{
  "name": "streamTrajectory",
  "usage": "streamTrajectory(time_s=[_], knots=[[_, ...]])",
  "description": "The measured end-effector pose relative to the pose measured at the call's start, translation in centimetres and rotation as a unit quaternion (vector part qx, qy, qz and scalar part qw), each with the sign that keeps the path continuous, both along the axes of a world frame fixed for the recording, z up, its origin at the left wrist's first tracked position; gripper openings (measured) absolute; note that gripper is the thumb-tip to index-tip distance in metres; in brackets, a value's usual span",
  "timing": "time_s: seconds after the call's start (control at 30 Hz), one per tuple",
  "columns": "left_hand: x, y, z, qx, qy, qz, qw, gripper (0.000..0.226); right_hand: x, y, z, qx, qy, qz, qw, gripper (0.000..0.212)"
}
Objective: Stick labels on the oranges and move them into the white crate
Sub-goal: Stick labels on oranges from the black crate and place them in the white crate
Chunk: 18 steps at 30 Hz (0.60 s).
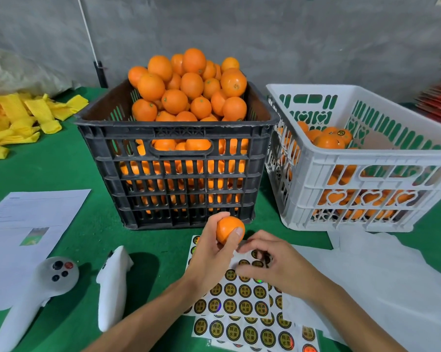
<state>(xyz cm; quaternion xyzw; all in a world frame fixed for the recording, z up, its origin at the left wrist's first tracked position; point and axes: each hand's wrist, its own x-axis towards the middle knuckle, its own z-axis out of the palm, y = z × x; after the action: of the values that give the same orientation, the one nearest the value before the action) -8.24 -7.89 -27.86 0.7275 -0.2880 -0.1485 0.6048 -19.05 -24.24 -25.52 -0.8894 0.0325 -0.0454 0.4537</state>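
Label sheets: the sheets of round gold-and-black labels (242, 308) lay nearest me on the green table (69, 158), overlapping one another, partly under my forearms.
Right hand: my right hand (270, 265) hung over the upper part of the sheets with its fingers curled down toward the labels; it was blurred, and I could not tell whether it was pinching a label.
Left hand: my left hand (210, 252) gripped one orange (230, 229), thumb across its front and fingers behind, held above the far edge of the sheets and just in front of the black crate.
Controllers: two white controllers (36, 288) lay to my left on the table, one resting partly on a printed paper (24, 224).
White cloth: a white cloth (392, 280) was spread to my right, reaching up to the white crate.
Black crate: the black crate (173, 161) stood straight ahead, heaped above its rim with a pile of oranges (189, 87).
White crate: the white crate (354, 158) stood just beside the black one on its right, partly filled with labelled oranges (328, 141), one showing a round label on top.
Yellow sleeves: a heap of yellow foam sleeves (19, 118) lay far left on the table.
Wall: a grey wall (265, 34) closed the back.
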Motion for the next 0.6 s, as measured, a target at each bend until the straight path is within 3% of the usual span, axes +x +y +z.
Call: streamTrajectory(time_s=[0.07,0.13,0.27,0.33,0.43,0.5,0.6], knots=[[0.0,0.0,0.1,0.009,-0.007,0.004,1.000,0.045,0.1,-0.4,-0.1,-0.083,0.003,0.031,0.996,0.046],[0.0,0.1,0.1,0.012,-0.006,0.002,1.000,0.049,0.1,-0.6,0.0,-0.133,-0.018,0.036,0.990,0.046],[0.0,0.1,0.0,0.015,-0.014,0.002,1.000,0.041,-0.1,-0.4,-0.1,-0.229,-0.075,0.040,0.970,0.034],[0.0,0.1,0.1,0.017,-0.014,0.002,1.000,0.041,-0.2,-0.3,-0.4,-0.212,-0.089,0.028,0.973,0.022],[-0.2,0.1,0.4,0.016,-0.009,0.005,1.000,0.048,0.3,0.3,-0.2,-0.035,-0.089,-0.100,0.990,0.014],[-0.3,0.3,0.5,0.020,-0.009,0.004,1.000,0.054,0.6,0.6,0.5,0.045,-0.129,-0.244,0.960,0.015],[-0.6,0.3,0.8,0.054,-0.065,-0.026,0.996,0.063,0.4,1.2,1.2,-0.121,-0.207,-0.301,0.923,0.014]])
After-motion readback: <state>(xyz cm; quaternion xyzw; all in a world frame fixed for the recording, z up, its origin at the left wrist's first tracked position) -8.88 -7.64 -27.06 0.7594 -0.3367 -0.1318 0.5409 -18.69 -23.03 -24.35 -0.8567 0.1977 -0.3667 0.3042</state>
